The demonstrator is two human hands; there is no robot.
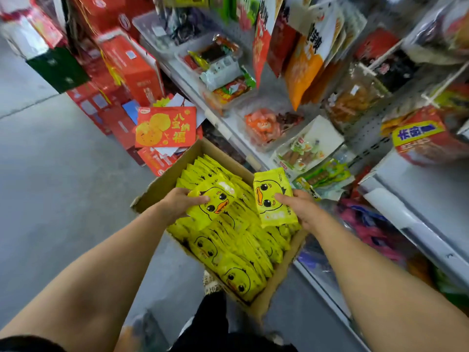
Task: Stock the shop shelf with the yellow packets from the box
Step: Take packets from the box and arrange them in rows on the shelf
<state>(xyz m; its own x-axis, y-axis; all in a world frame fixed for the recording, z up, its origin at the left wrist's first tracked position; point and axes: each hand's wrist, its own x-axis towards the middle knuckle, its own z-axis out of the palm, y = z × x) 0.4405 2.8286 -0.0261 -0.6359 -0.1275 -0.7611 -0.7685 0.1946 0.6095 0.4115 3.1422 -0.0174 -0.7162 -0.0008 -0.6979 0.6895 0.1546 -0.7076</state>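
An open cardboard box (pixel 162 185) stands on the floor beside the shelf, packed with several yellow packets (pixel 241 252) printed with a duck face. My left hand (pixel 179 199) grips one yellow packet (pixel 215 201) just above the box's left side. My right hand (pixel 302 207) holds a second yellow packet (pixel 272 196) above the box's right side, thumb on its front. The white shop shelf (pixel 416 196) runs along the right, close to the box.
Shelf trays (pixel 228 72) hold mixed snack bags, and more bags hang above them. Red gift boxes (pixel 132 62) are stacked at the back left, with a red-orange carton (pixel 166 127) lying just behind the box. Grey floor (pixel 50 161) spreads to the left. My legs are below the box.
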